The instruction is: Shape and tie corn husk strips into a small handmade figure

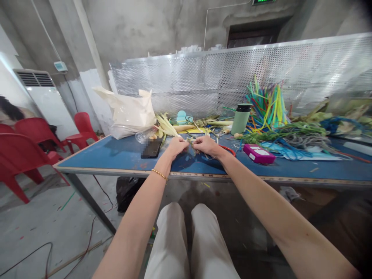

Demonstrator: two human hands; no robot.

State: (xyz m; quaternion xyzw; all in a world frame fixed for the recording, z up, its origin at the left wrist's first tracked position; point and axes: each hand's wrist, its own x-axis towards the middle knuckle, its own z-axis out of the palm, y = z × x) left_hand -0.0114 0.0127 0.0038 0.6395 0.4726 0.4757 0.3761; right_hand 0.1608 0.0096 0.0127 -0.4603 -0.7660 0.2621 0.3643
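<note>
Both hands are close together over the front of the blue table (95, 157). My left hand (178, 146), with a beaded gold bracelet on the wrist, is closed in a pinch on a thin strip of corn husk (192, 142). Facing it, my right hand (207, 145) pinches the same pale, frayed piece from the other side. Fingers hide much of the strip. Pale corn husks (167, 124) lie just behind my left hand. A dark phone (151, 148) rests to its left, and red-orange scissor-like handles (228, 150) show beside my right wrist.
A cream plastic bag (132, 112) stands at the back left. Right of my hands are a green bottle (241, 119), a purple box (258, 154), green cord (267, 133) and colourful pipe cleaners (269, 104). A perforated metal screen (186, 83) borders the back. Red chairs (37, 133) stand left.
</note>
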